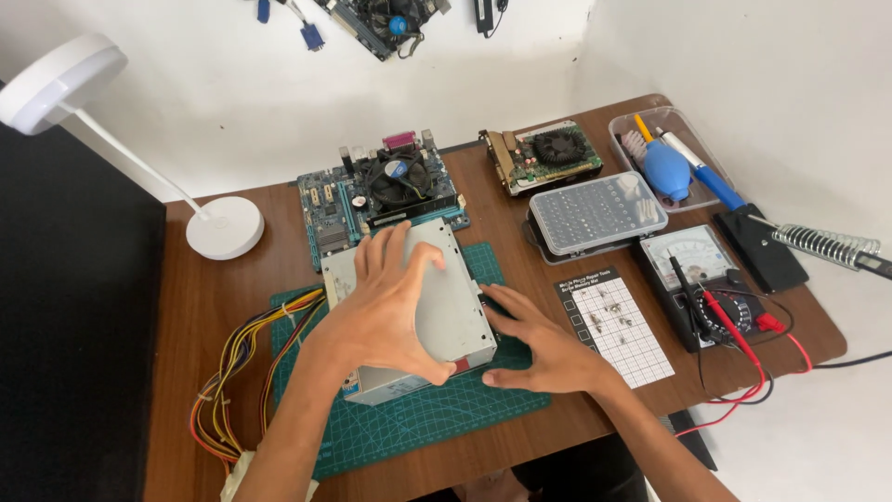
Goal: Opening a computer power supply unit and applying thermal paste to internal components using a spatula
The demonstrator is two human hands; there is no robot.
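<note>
A grey metal power supply box (455, 307) sits on a green cutting mat (418, 423) in the middle of the brown desk. My left hand (386, 311) lies spread over its top, fingers pointing away and thumb hooked over the near right corner. My right hand (539, 349) rests against the box's right side, fingers touching the side wall and the mat. A bundle of yellow, red and black wires (232, 372) runs out of the box to the left.
A blue motherboard with a fan (372, 191) lies behind the box, a graphics card (548, 153) to its right. Further right are a clear bit case (599, 214), a screw mat (613, 325), a multimeter with leads (706, 279), a tool tray (669, 163) and a soldering iron stand (808, 246). A white lamp (223, 228) stands at left.
</note>
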